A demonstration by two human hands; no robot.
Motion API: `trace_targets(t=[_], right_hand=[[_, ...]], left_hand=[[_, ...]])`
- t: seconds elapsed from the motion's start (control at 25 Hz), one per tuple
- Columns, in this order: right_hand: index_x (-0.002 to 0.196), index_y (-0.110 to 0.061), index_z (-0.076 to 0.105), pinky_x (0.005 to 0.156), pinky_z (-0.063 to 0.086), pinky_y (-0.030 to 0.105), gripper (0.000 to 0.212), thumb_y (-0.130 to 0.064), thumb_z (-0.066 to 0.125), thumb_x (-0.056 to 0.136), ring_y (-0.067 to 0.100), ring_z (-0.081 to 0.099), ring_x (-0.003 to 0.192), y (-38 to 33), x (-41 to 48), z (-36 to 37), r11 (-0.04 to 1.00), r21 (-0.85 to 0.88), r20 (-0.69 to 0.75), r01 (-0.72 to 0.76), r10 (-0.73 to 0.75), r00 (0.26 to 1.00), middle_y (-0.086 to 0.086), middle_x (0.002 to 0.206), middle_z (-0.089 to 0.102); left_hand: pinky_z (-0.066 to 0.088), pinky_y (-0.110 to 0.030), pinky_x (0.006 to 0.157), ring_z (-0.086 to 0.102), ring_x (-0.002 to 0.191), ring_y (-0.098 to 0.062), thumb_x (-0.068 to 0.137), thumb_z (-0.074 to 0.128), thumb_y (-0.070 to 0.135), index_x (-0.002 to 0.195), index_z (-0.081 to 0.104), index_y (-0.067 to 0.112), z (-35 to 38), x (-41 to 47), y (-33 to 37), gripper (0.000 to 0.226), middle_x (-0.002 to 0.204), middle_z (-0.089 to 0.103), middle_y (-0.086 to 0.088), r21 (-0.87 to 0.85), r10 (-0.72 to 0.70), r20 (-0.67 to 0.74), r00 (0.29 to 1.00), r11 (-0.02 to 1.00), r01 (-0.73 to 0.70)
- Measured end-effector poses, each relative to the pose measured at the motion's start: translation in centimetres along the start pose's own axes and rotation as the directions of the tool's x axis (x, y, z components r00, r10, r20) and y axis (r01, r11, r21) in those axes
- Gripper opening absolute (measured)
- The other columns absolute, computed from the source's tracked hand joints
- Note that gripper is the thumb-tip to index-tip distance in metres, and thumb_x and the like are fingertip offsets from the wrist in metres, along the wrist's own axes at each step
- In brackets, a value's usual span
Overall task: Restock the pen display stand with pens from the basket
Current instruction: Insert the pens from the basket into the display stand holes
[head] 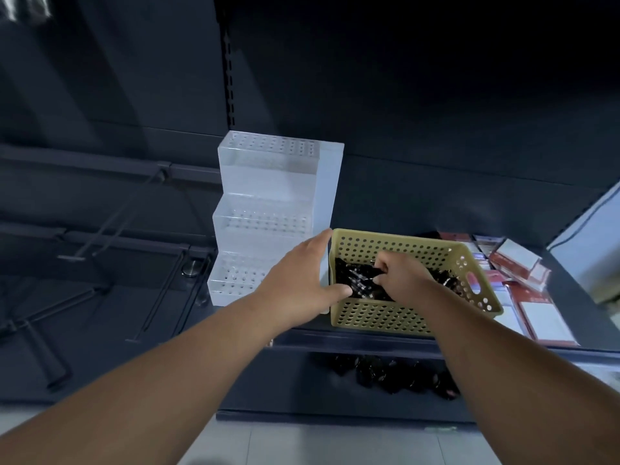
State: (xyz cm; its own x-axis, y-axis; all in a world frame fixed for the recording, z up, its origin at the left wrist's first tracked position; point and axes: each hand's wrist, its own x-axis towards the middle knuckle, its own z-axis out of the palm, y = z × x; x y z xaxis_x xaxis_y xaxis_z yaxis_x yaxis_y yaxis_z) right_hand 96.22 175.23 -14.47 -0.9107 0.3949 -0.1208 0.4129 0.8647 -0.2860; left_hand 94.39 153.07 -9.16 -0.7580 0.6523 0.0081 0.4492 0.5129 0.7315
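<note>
A person is standing at a dark shelf, both bare forearms reaching forward over its front edge. A yellow perforated basket is sitting at the front edge of the shelf, roughly midway along it, and is holding a heap of black pens. The clear three-tiered pen display stand is standing just beside the basket's left wall, reaching back towards the shelf's rear edge. Its stepped tops are dotted with rows of small holes, and no pens are showing in them.

The left hand is holding the basket by its left wall. Its fingers are lying spread and fairly straight along the outside of that wall, the longest reaching the far left corner, while the thumb is hooking over the rim near the front left corner. The right hand is reaching down inside the basket, its fingers curling in and pinching a bunch of the pens; how many it is holding is too dark to tell.

Towards the right edge of the shelf, red and white packets are lying in loose rows just beside the basket. Below the front edge, a pile of dark items is resting on a lower level. Bare metal hooks are jutting out from the rack to the left of the shelf.
</note>
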Motion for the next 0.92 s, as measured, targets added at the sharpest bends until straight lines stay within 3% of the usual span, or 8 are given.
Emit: trace_targets(t=[0.16,0.36,0.52,0.6,0.76,0.92], right_hand=[[0.091,-0.020,0.050,0.056,0.038,0.028,0.009,-0.016,0.058,0.094,0.014,0.054,0.076,-1.4,-3.0,-1.8,0.997,0.074,-0.133,-0.004,0.014,0.991,-0.002,0.089,0.056],[0.097,-0.020,0.053,0.057,0.036,0.028,0.004,-0.020,0.057,0.096,0.015,0.054,0.076,-5.2,-7.5,-5.7,0.985,0.117,-0.290,0.130,-0.091,0.953,-0.002,0.090,0.058],[0.088,-0.022,0.059,0.060,0.039,0.025,0.009,-0.021,0.067,0.090,0.010,0.051,0.066,-9.6,-11.6,-6.2,0.880,0.356,-0.297,0.314,-0.212,0.931,-0.008,0.074,0.056],[0.077,-0.021,0.057,0.060,0.043,0.028,0.019,-0.018,0.074,0.084,0.013,0.051,0.061,-11.4,-13.2,-6.1,0.819,0.457,-0.272,0.346,-0.242,0.932,0.000,0.070,0.058],[0.081,-0.019,0.057,0.060,0.047,0.029,0.023,-0.024,0.079,0.079,0.013,0.057,0.063,-13.2,-14.6,-5.8,0.790,0.507,-0.243,0.346,-0.254,0.936,0.009,0.080,0.068],[0.098,-0.019,0.064,0.077,0.051,0.027,0.017,-0.032,0.069,0.088,0.009,0.062,0.087,-11.0,-13.1,-5.1,0.865,0.435,-0.255,0.249,-0.147,0.956,-0.005,0.096,0.066]], left_hand=[[0.023,-0.017,0.096,0.030,0.137,-0.010,0.086,0.067,0.034,0.149,0.020,0.029,-0.6,-2.0,1.6,0.079,0.153,0.031,0.008,-0.008,0.031,0.006,1.000,0.999,-0.031],[0.022,-0.028,0.111,0.022,0.144,-0.014,0.089,0.062,0.040,0.153,0.012,0.025,-2.5,-5.1,2.2,0.082,0.159,0.019,0.006,-0.023,0.009,-0.035,0.999,1.000,-0.009],[0.036,-0.031,0.104,0.037,0.136,-0.019,0.097,0.047,0.040,0.150,0.027,0.024,-3.5,-6.6,3.1,0.059,0.152,0.035,0.001,-0.288,-0.100,-0.092,0.991,0.955,0.069],[0.043,-0.035,0.100,0.053,0.118,-0.020,0.098,0.046,0.036,0.141,0.044,0.022,-3.9,-7.3,4.0,0.045,0.132,0.055,-0.002,-0.451,-0.162,-0.161,0.974,0.889,0.073],[0.053,-0.040,0.092,0.064,0.102,-0.024,0.097,0.049,0.027,0.101,0.065,0.024,-4.5,-8.7,4.6,0.016,0.106,0.068,-0.005,-0.690,-0.269,-0.218,0.938,0.723,0.047],[0.054,-0.042,0.088,0.066,0.100,-0.028,0.098,0.048,0.023,0.099,0.063,0.017,-4.6,-9.2,3.3,0.016,0.101,0.069,-0.007,-0.745,-0.331,-0.264,0.906,0.666,0.026]])
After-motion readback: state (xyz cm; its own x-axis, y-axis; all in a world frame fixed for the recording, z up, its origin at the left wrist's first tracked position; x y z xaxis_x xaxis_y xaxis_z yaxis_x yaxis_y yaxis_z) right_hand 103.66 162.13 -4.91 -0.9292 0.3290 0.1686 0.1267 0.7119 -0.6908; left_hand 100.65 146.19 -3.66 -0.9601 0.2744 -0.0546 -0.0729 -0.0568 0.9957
